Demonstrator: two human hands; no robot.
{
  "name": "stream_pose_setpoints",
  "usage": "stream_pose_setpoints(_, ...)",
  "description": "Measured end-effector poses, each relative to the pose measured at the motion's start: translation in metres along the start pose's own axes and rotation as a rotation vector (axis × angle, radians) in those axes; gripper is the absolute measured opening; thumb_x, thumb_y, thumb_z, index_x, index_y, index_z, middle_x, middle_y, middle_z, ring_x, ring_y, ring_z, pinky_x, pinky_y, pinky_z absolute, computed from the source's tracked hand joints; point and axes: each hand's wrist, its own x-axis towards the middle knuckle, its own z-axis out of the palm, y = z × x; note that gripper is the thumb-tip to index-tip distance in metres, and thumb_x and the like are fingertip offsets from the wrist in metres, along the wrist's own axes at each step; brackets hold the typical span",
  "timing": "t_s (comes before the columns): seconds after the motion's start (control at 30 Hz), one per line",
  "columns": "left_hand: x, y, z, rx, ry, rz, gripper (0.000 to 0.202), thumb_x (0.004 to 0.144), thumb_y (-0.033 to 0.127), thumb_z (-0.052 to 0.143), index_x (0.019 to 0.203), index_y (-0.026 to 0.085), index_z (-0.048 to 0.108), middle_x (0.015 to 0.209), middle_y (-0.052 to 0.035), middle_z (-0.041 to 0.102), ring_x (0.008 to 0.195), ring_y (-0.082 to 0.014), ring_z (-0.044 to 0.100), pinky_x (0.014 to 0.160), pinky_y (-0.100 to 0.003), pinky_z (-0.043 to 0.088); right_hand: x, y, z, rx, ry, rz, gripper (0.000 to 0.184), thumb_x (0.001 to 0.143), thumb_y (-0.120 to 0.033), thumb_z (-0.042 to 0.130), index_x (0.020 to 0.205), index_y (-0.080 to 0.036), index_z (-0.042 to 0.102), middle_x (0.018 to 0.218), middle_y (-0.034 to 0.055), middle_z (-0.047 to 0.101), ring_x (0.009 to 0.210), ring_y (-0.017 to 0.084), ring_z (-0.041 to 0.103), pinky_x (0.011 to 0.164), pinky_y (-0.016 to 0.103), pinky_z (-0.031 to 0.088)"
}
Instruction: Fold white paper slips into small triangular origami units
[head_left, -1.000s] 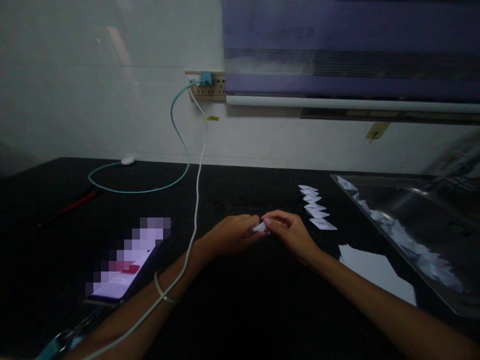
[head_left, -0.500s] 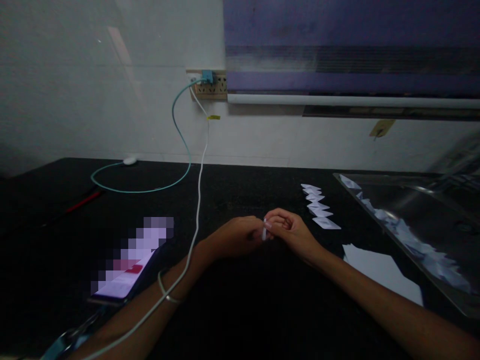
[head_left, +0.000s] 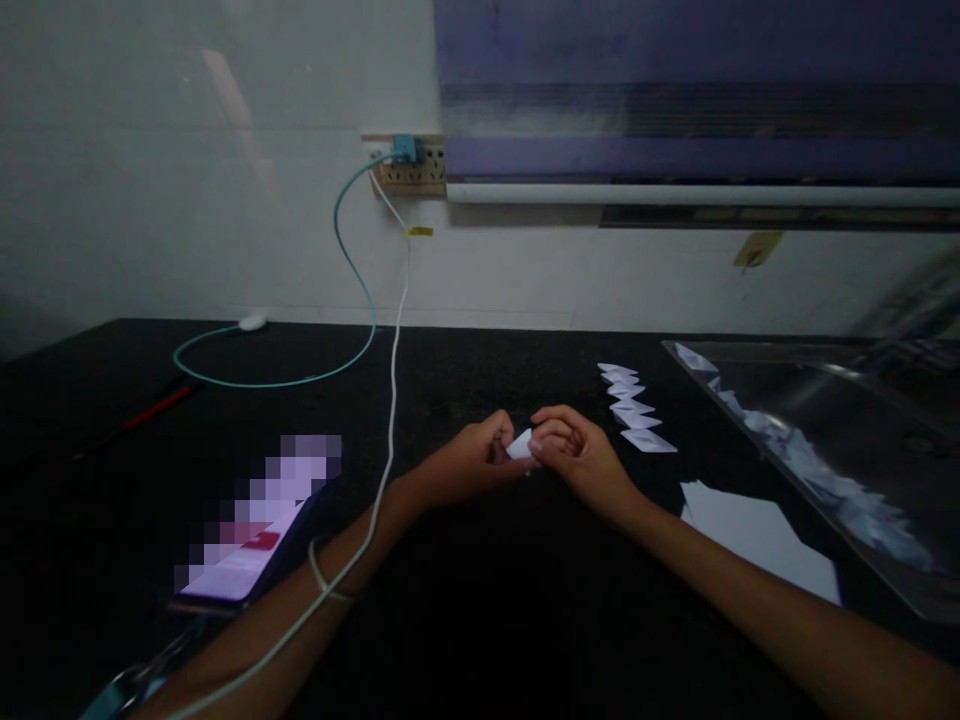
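Observation:
My left hand [head_left: 465,462] and my right hand [head_left: 577,452] meet over the middle of the black table [head_left: 480,600]. Both pinch a small folded piece of white paper [head_left: 519,446] between their fingertips, just above the tabletop. A thin bangle sits on my left wrist. A row of several small folded white papers [head_left: 634,410] lies on the table just right of my right hand. A larger white sheet [head_left: 757,535] lies flat beside my right forearm.
A lit phone [head_left: 251,535] lies at the left, a white cable [head_left: 394,380] running from the wall socket [head_left: 405,170] across my left arm. A teal cable [head_left: 285,378] loops behind it, near a red pen [head_left: 154,405]. A metal sink [head_left: 832,440] holding paper scraps is at the right.
The small paper has been turned between my fingers, from edge-on half a second ago to showing its flat face. Both hands stay close together in the same place.

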Motion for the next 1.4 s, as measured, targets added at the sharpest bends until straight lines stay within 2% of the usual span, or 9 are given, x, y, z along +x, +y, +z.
stream_pose_setpoints(0.1, 0.0, 0.0, 0.002, 0.108, 0.013, -0.037, 0.037, 0.083, 0.049, 0.065, 0.098, 0.019, 0.05, 0.065, 0.0062, 0.051, 0.055, -0.0095, 0.045, 0.05, -0.021, 0.029, 0.0, -0.001, 0.002, -0.002, 0.049, -0.02, 0.029, 0.072, -0.024, 0.076, 0.092, -0.02, 0.056, 0.07, -0.003, 0.062, 0.061, 0.011, 0.06, 0.059, 0.024, 0.047)
stream_pose_setpoints(0.2, -0.002, 0.002, 0.001, 0.252, -0.053, -0.037, 0.032, 0.09, 0.05, 0.054, 0.095, 0.019, 0.056, 0.067, 0.0035, 0.055, 0.055, -0.0105, 0.046, 0.051, -0.023, 0.029, -0.001, -0.001, 0.003, -0.019, 0.064, -0.037, 0.027, 0.072, -0.022, 0.075, 0.09, -0.02, 0.056, 0.069, -0.0031, 0.062, 0.061, 0.011, 0.059, 0.059, 0.024, 0.047)
stream_pose_setpoints(0.27, -0.003, 0.003, 0.0, 0.3, -0.1, 0.014, 0.03, 0.095, 0.046, 0.047, 0.093, 0.018, 0.058, 0.074, 0.0007, 0.06, 0.061, -0.0116, 0.05, 0.056, -0.024, 0.033, -0.002, 0.001, 0.003, -0.033, 0.031, -0.036, 0.026, 0.073, -0.021, 0.075, 0.09, -0.02, 0.057, 0.069, -0.0029, 0.062, 0.062, 0.011, 0.06, 0.059, 0.024, 0.047)
stream_pose_setpoints(0.43, -0.004, -0.001, -0.005, 0.274, -0.149, 0.098, 0.026, 0.099, 0.035, 0.039, 0.098, 0.018, 0.058, 0.093, -0.0026, 0.063, 0.081, -0.0147, 0.056, 0.073, -0.026, 0.04, -0.002, 0.006, 0.002, -0.006, -0.079, -0.019, 0.032, 0.072, -0.018, 0.076, 0.098, -0.02, 0.057, 0.077, -0.0014, 0.066, 0.07, 0.012, 0.064, 0.063, 0.023, 0.05)
stream_pose_setpoints(0.63, -0.003, -0.006, -0.006, 0.14, -0.185, 0.125, 0.033, 0.1, 0.04, 0.034, 0.095, 0.017, 0.057, 0.093, -0.0026, 0.061, 0.084, -0.0151, 0.056, 0.077, -0.027, 0.044, -0.004, 0.005, 0.004, -0.043, -0.119, -0.043, 0.032, 0.072, -0.017, 0.076, 0.098, -0.02, 0.058, 0.081, -0.0008, 0.065, 0.073, 0.012, 0.065, 0.067, 0.025, 0.054)
stream_pose_setpoints(0.73, -0.001, -0.004, -0.003, 0.187, -0.16, 0.072, 0.04, 0.101, 0.041, 0.025, 0.095, 0.017, 0.056, 0.09, -0.0038, 0.062, 0.08, -0.0151, 0.056, 0.078, -0.029, 0.046, -0.005, 0.005, 0.005, -0.079, -0.126, -0.074, 0.026, 0.076, -0.016, 0.073, 0.098, -0.02, 0.059, 0.084, 0.0005, 0.066, 0.073, 0.012, 0.065, 0.065, 0.023, 0.053)
stream_pose_setpoints(1.1, -0.003, -0.017, -0.001, 0.426, -0.108, 0.291, 0.022, 0.097, 0.027, 0.035, 0.101, 0.017, 0.054, 0.106, -0.0092, 0.062, 0.098, -0.0188, 0.057, 0.09, -0.036, 0.047, -0.008, 0.002, 0.004, -0.268, -0.081, -0.177, 0.018, 0.081, -0.019, 0.069, 0.097, -0.02, 0.061, 0.085, 0.0027, 0.067, 0.076, 0.014, 0.066, 0.064, 0.024, 0.055)
stream_pose_setpoints(1.3, -0.001, -0.022, 0.0, 0.464, -0.12, 0.314, 0.024, 0.097, 0.024, 0.031, 0.102, 0.016, 0.053, 0.105, -0.0099, 0.061, 0.094, -0.019, 0.058, 0.087, -0.036, 0.048, -0.009, 0.001, 0.005, -0.244, -0.1, -0.17, 0.018, 0.081, -0.019, 0.069, 0.097, -0.019, 0.061, 0.083, 0.0028, 0.067, 0.075, 0.014, 0.066, 0.063, 0.024, 0.054)
stream_pose_setpoints(1.4, 0.0, -0.022, 0.003, 0.543, -0.129, 0.292, 0.024, 0.097, 0.022, 0.031, 0.109, 0.016, 0.051, 0.109, -0.0121, 0.061, 0.096, -0.0211, 0.06, 0.087, -0.038, 0.048, -0.009, 0.002, 0.005, -0.217, -0.112, -0.159, 0.018, 0.08, -0.018, 0.068, 0.097, -0.019, 0.061, 0.084, 0.0027, 0.068, 0.076, 0.014, 0.067, 0.064, 0.024, 0.054)
